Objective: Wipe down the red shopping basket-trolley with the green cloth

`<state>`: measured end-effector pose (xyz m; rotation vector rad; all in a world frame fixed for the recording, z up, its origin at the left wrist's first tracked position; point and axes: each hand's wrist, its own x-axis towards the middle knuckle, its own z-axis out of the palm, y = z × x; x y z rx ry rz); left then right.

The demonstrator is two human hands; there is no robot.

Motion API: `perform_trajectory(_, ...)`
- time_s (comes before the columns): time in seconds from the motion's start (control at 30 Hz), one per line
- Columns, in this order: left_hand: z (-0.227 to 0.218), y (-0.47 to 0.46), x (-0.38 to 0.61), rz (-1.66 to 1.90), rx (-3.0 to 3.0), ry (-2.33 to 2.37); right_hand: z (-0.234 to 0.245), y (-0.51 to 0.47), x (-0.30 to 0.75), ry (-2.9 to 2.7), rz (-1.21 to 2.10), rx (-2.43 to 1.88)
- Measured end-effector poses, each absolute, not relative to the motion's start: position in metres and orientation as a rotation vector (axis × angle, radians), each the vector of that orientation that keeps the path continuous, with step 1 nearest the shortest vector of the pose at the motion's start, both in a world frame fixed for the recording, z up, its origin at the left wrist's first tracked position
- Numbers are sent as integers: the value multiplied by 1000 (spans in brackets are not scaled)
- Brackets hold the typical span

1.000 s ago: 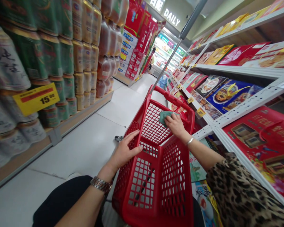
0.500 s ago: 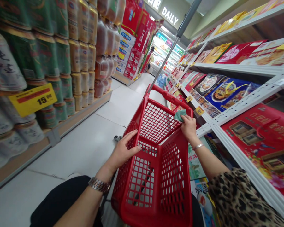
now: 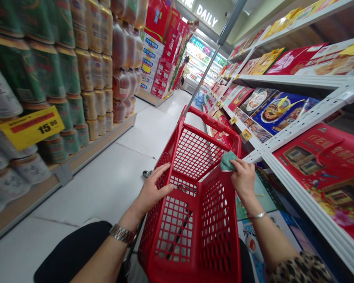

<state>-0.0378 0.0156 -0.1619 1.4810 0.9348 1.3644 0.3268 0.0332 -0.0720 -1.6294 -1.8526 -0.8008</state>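
Observation:
A red plastic shopping basket [image 3: 194, 220] with grid walls stands tilted in front of me on the aisle floor. My left hand [image 3: 152, 191] grips its left rim, fingers curled over the edge. My right hand [image 3: 243, 177] is closed on a small green cloth [image 3: 227, 162] and presses it against the basket's right rim, near the far corner. A grey pull handle [image 3: 215, 47] rises from the basket's far end. The basket looks empty inside.
White shelves [image 3: 286, 137] with flat boxed goods run along the right, close to my right arm. Stacked cans and bottles [image 3: 61, 70] with a yellow price tag [image 3: 32, 126] line the left. White tiled aisle floor [image 3: 115, 173] stretches ahead.
My right hand has slid the cloth from the basket's far inner wall back along the right rim toward me. The left hand has stayed on the left rim.

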Motion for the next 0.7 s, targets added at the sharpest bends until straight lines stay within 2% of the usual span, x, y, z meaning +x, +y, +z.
perform_trajectory(0.37, -164, 14, -35, 1303, 1388, 958, -107, -60, 296, -1776, -647, -1648)
perform_trajectory(0.7, -134, -18, -34, 1251, 1148, 1265, -115, -120, 269, -1678, -485, -1589)
